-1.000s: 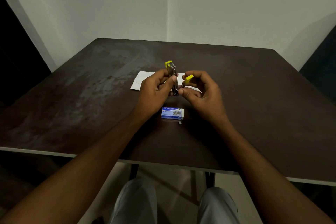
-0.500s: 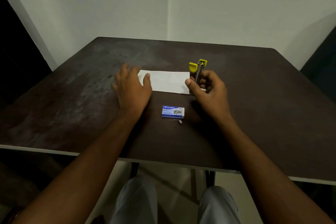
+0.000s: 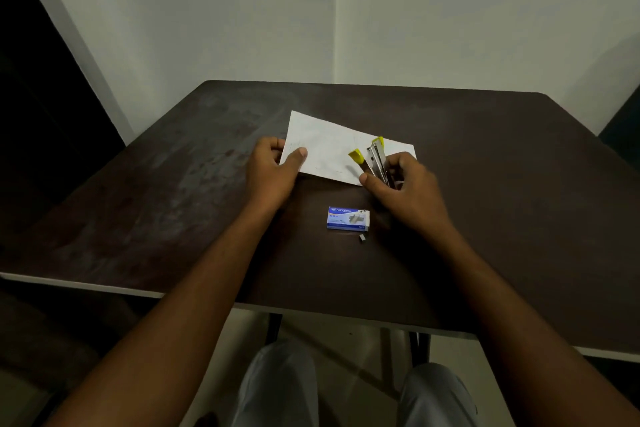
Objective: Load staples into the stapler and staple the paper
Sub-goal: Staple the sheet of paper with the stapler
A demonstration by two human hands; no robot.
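A white paper [image 3: 332, 146] is tilted up off the dark table [image 3: 173, 204], its left edge pinched by my left hand [image 3: 273, 170], thumb on top. My right hand [image 3: 401, 184] holds a small metal stapler [image 3: 375, 158] with yellow ends, upright over the paper's right part, its yellow-tipped jaws apart. A blue and white staple box [image 3: 348, 218] lies flat on the table just in front of both hands. A tiny grey bit of staples [image 3: 362, 237] lies right below the box.
The table's near edge [image 3: 138, 291] runs across in front of my knees [image 3: 277, 388]. White walls meet in a corner behind the table. Dark areas flank the table on the left and right.
My left hand let go of the stapler, went to the paper and lifted its left edge. My right hand kept the stapler and brought it over the paper's right part.
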